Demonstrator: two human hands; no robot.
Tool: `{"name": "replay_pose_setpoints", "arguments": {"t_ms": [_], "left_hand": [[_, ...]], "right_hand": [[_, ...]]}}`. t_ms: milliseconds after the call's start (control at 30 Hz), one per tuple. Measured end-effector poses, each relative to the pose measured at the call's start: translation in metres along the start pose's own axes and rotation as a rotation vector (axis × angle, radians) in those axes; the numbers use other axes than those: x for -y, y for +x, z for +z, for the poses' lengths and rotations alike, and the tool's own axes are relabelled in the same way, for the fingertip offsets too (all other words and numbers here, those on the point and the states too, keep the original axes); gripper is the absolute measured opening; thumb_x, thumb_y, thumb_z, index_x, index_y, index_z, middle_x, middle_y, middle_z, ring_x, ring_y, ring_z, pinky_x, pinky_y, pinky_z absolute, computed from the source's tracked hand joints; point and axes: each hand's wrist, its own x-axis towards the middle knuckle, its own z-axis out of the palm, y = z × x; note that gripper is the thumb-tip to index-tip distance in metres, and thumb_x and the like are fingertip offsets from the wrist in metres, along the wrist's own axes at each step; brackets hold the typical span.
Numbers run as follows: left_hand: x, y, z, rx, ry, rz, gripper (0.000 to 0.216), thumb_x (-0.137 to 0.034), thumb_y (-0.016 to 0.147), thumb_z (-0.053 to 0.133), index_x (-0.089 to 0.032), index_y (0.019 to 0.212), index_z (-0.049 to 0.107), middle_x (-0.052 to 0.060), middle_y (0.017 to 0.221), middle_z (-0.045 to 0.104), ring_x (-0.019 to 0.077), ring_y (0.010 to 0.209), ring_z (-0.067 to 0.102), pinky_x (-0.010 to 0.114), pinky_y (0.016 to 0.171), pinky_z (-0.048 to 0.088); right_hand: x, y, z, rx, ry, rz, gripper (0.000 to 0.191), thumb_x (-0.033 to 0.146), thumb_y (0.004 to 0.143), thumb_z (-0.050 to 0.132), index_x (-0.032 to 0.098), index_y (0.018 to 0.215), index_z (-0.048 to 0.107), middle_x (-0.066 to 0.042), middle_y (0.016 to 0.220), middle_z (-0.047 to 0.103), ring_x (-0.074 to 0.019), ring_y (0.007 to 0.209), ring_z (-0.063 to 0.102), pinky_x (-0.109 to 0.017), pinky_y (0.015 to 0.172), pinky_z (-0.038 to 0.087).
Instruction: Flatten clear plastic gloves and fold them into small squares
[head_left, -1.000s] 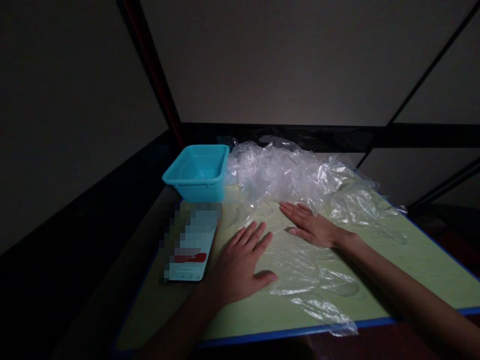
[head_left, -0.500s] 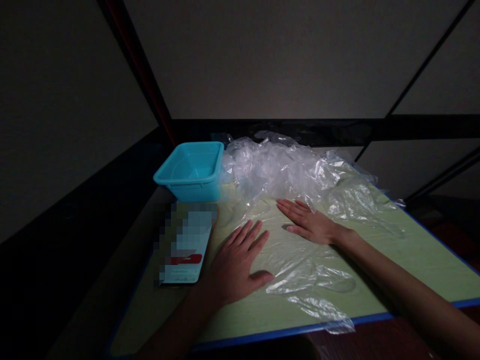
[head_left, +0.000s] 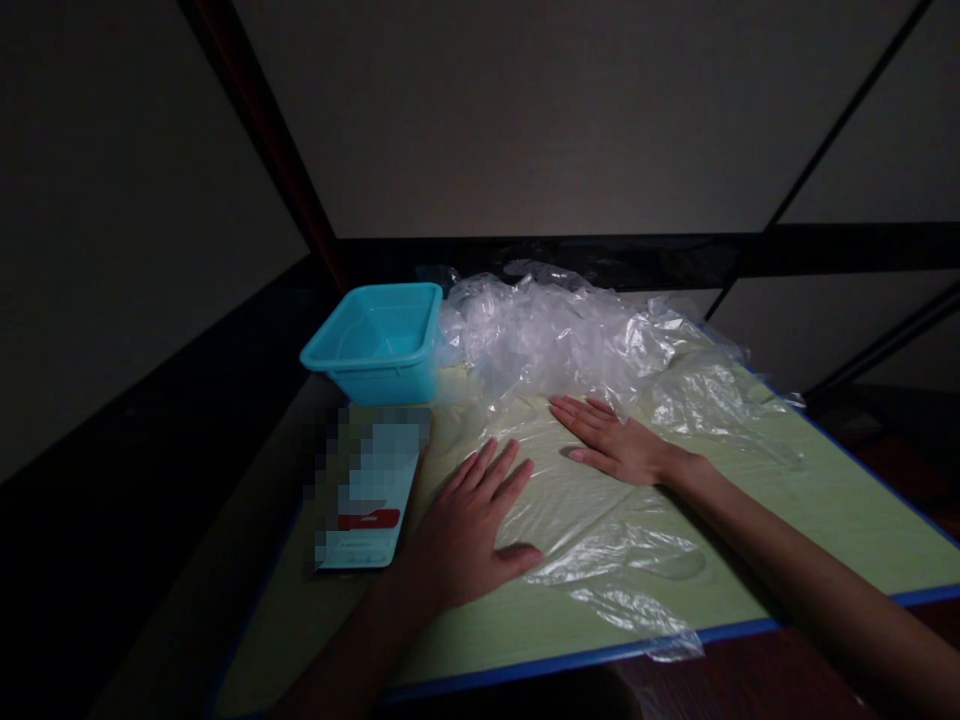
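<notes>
Pressing palm down on the clear plastic sheet point(head_left: 600, 525), the right hand point(head_left: 615, 447) and the left hand point(head_left: 465, 530) at the sheet's left edge each lie flat, grip wide, fingers stretched, clasping nothing. That spread seems meant to pin the flimsy film smooth against the green bench point(head_left: 825, 520). A crumpled plastic heap point(head_left: 555, 340) rises just beyond the right fingertips. A teal tub point(head_left: 379, 340) stands beside the heap.

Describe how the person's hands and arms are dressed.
The left hand and right hand are bare: no gloves, and no ring, watch or bracelet shows. The left forearm and right forearm are uncovered to the frame's edge; no sleeve shows.
</notes>
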Motion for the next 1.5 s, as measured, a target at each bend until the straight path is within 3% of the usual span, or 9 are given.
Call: {"name": "replay_pose_setpoints", "arguments": {"t_ms": [333,567,733,933,1100,1200,1267,1367,1500], "left_hand": [[0.008,-0.003,0.004,-0.045,-0.026,-0.024,0.090,-0.059,0.067,0.061,-0.018,0.138,0.027,0.010,0.147,0.021,0.0287,0.136,0.011,0.045,0.108,0.020],[0.010,-0.005,-0.006,0.015,-0.001,-0.165,0.100,-0.062,0.061,0.064,-0.011,0.139,0.025,0.017,0.146,0.020,0.0324,0.134,0.016,0.046,0.107,0.022],[0.005,-0.007,-0.020,0.046,0.017,-0.264,0.088,-0.058,0.072,0.057,-0.005,0.136,0.029,0.021,0.144,0.023,0.0341,0.132,0.022,0.048,0.106,0.024],[-0.035,0.015,-0.024,0.002,0.067,-0.057,0.054,-0.036,0.089,0.041,-0.003,0.131,0.037,0.020,0.140,0.032,0.0271,0.131,0.026,0.039,0.106,0.028],[-0.054,0.054,-0.003,-0.121,0.052,0.000,0.050,-0.031,0.093,0.031,-0.002,0.132,0.034,0.018,0.143,0.029,0.0242,0.133,0.023,0.037,0.109,0.022],[-0.048,0.064,0.006,-0.165,-0.033,-0.017,0.055,-0.038,0.090,0.036,-0.005,0.134,0.030,0.016,0.144,0.027,0.0227,0.134,0.021,0.038,0.108,0.023],[-0.041,0.065,0.004,-0.226,-0.090,-0.072,0.047,-0.035,0.089,0.040,-0.012,0.131,0.037,0.012,0.140,0.038,0.0191,0.129,0.034,0.033,0.104,0.032],[-0.026,0.065,-0.009,-0.350,-0.092,-0.252,0.034,-0.027,0.087,0.043,-0.018,0.120,0.047,0.009,0.119,0.058,0.0180,0.108,0.055,0.029,0.087,0.045],[0.007,0.076,-0.034,-0.410,-0.018,-0.440,0.034,-0.017,0.074,0.057,-0.016,0.108,0.056,0.010,0.087,0.067,0.0250,0.083,0.064,0.033,0.070,0.048]], "right_hand": [[0.002,0.000,-0.003,-0.016,0.033,-0.001,0.061,0.049,0.093,0.023,0.021,0.143,0.002,-0.008,0.148,0.015,-0.0209,0.135,0.013,-0.046,0.109,0.014],[0.003,0.001,-0.002,-0.010,0.032,0.004,0.061,0.049,0.093,0.023,0.020,0.144,0.005,-0.009,0.148,0.017,-0.0213,0.135,0.014,-0.047,0.109,0.013],[0.003,0.002,-0.003,0.013,0.030,0.017,0.063,0.051,0.093,0.021,0.015,0.143,0.010,-0.012,0.148,0.016,-0.0215,0.136,0.012,-0.046,0.109,0.012],[0.003,0.002,-0.003,-0.020,0.054,0.001,0.058,0.047,0.094,0.022,0.019,0.143,0.010,-0.009,0.147,0.019,-0.0202,0.135,0.013,-0.047,0.109,0.013],[0.001,0.002,0.001,-0.028,0.053,-0.001,0.055,0.044,0.095,0.018,0.018,0.143,0.014,-0.009,0.147,0.020,-0.0195,0.135,0.015,-0.046,0.109,0.014],[0.000,0.003,0.003,-0.032,0.062,-0.007,0.054,0.044,0.095,0.019,0.019,0.143,0.016,-0.009,0.147,0.020,-0.0192,0.135,0.015,-0.046,0.109,0.015],[0.001,0.003,0.003,-0.041,0.063,-0.008,0.055,0.045,0.095,0.021,0.018,0.142,0.017,-0.009,0.147,0.020,-0.0196,0.135,0.016,-0.046,0.109,0.015],[0.003,0.003,0.002,-0.048,0.064,0.004,0.056,0.045,0.094,0.022,0.018,0.143,0.015,-0.009,0.147,0.019,-0.0200,0.135,0.015,-0.046,0.109,0.015],[0.005,0.003,0.000,-0.032,0.059,0.021,0.057,0.045,0.094,0.023,0.016,0.143,0.015,-0.010,0.147,0.019,-0.0204,0.135,0.015,-0.045,0.110,0.014]]}}
